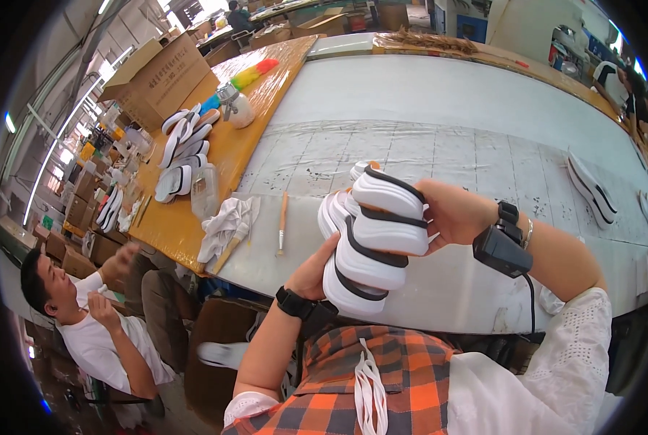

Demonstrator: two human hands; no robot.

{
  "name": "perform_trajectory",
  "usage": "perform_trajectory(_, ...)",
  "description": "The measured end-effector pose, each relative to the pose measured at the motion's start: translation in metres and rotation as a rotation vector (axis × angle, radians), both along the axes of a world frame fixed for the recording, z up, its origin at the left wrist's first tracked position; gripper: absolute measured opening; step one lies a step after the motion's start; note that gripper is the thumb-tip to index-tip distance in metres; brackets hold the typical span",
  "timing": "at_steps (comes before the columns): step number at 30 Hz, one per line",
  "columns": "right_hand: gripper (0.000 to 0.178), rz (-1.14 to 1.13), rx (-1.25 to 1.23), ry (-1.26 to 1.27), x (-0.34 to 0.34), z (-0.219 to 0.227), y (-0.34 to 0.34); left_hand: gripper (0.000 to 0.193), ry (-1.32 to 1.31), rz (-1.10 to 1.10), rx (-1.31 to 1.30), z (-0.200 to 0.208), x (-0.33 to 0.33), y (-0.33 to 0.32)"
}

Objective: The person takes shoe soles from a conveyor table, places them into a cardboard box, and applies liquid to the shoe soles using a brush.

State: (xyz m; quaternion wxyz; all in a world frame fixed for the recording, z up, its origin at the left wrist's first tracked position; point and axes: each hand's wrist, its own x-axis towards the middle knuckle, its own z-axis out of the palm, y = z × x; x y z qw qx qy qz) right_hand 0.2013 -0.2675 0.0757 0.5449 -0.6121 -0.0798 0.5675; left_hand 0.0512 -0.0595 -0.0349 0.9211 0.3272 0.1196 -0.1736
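Observation:
A stack of several white shoe soles with black edges [382,232] is held between both hands above the near side of the table. My left hand [314,268] grips the stack's left side, fingers partly hidden behind it. On the other side, my right hand [451,216] wraps round the upper soles, its fingers on their right ends. Left of the stack, a wooden-handled brush [283,225] lies on the table. Beside it are a crumpled white cloth [226,226] and a flat brush [232,249] partly on that cloth.
At the left, more soles [186,148] lie piled by a clear plastic bottle [204,190], a white jar [237,107] and a cardboard box [161,81]. Single soles [591,190] rest at the table's right. A co-worker [106,319] sits at the lower left.

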Motion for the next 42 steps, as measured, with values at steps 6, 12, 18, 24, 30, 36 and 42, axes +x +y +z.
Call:
perform_trajectory(6, 0.051, 0.066, 0.031, -0.106, -0.011, 0.000, -0.002, 0.048, 0.007, 0.029, 0.079, -0.018, 0.002, 0.004)
perform_trajectory(12, 0.057, 0.047, 0.235, -0.079, -0.012, -0.015, -0.010, 0.045, -0.089, 0.142, 0.143, -0.021, -0.014, 0.005)
perform_trajectory(18, 0.068, -0.111, 0.551, 0.168, -0.011, -0.080, -0.037, 0.087, -0.416, 0.283, 0.665, 0.005, -0.019, -0.012)
perform_trajectory(24, 0.053, -0.231, 0.486, 0.120, -0.023, -0.138, -0.036, 0.102, -0.408, 0.276, 0.828, 0.023, -0.032, -0.010)
perform_trajectory(30, 0.049, -0.268, 0.633, 0.244, -0.028, -0.168, -0.033, 0.101, -0.362, 0.335, 0.747, 0.011, -0.036, -0.013)
perform_trajectory(36, 0.053, -0.283, 0.598, 0.189, -0.034, -0.144, -0.024, 0.098, -0.357, 0.274, 0.919, 0.011, -0.041, -0.010)
perform_trajectory(42, 0.059, -0.130, 0.680, 0.187, -0.034, -0.127, -0.022, 0.091, -0.302, 0.384, 1.212, 0.017, -0.049, -0.017)
